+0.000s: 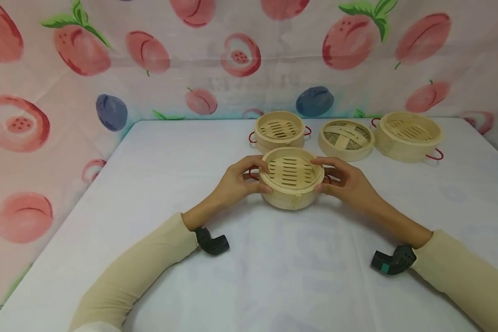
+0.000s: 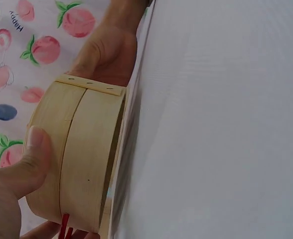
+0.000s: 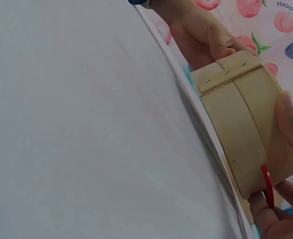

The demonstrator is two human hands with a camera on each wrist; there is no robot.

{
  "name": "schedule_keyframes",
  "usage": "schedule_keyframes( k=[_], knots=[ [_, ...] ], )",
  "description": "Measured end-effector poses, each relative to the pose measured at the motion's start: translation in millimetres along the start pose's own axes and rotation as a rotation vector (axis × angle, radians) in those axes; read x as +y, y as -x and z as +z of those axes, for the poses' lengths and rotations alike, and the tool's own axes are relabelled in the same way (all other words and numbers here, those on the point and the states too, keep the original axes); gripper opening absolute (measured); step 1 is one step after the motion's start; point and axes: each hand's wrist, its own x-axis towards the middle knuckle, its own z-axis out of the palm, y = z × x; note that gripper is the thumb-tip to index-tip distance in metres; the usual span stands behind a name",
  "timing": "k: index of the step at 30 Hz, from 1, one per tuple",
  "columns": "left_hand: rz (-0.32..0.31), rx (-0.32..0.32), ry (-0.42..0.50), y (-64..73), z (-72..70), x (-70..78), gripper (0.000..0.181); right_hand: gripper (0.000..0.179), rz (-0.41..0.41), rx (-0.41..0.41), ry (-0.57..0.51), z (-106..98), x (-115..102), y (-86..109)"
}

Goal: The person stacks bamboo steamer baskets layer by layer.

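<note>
Both hands hold a round bamboo steamer basket (image 1: 291,200) with a slatted bottom and red side handles. My left hand (image 1: 241,179) grips its left side, thumb low on the wall and fingers at the rim. On the opposite side my right hand (image 1: 341,180) grips it the same way. In the left wrist view the wall of the steamer basket (image 2: 84,154) shows the left thumb pressed on it, with a red handle below. The right wrist view shows the steamer basket (image 3: 246,127) tilted between both hands, right fingers beside the red handle (image 3: 267,186).
Behind the held basket stands another steamer basket (image 1: 263,143) with red handles. A woven bamboo lid (image 1: 346,154) lies to its right, and a larger steamer basket (image 1: 402,150) sits at the back right. All rest on a white-covered table (image 1: 274,276) before a fruit-print cloth (image 1: 274,69).
</note>
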Motion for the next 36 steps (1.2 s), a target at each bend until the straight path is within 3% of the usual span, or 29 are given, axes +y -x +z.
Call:
schedule_keyframes(
  k=[6,14,23,36],
  knots=[
    [-0.018,-0.014,-0.012,2.7,3.2,-6.0,0.041,0.055,0.011,-0.013,-0.036,-0.4,6.6,2.8],
    [0.009,-0.016,0.000,6.2,5.0,-9.5,0.042,0.058,-0.002,-0.029,-0.076,1.2,12.0,3.7],
    [-0.002,-0.011,0.006,6.2,3.5,-9.8,0.041,0.055,-0.033,-0.030,-0.027,0.4,13.6,0.0],
    [0.013,-0.027,-0.020,4.8,3.7,-9.9,0.041,0.055,-0.032,-0.043,-0.045,-0.9,12.4,0.4]
  ],
)
